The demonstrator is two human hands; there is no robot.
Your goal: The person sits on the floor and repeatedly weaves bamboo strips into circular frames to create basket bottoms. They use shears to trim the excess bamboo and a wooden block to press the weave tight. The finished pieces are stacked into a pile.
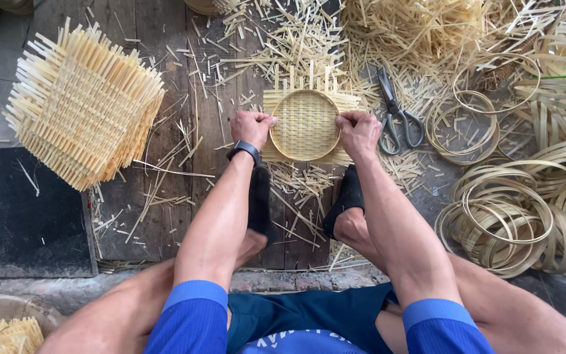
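A small square woven bamboo mat with a round bamboo hoop (305, 124) pressed on it lies on the wooden boards in front of me. My left hand (251, 128), with a dark watch at the wrist, grips the hoop's left rim. My right hand (358, 133) grips the hoop's right rim. Both fists are closed on the rim and mat edge. My two feet in black socks (344, 198) rest just below the mat.
A stack of square woven mats (83, 108) lies at the left. Scissors (396, 115) lie right of the mat. Loose bamboo hoops (515, 210) pile up at the right. Bamboo offcuts (296, 39) litter the boards. Another mat stack (4, 334) sits bottom left.
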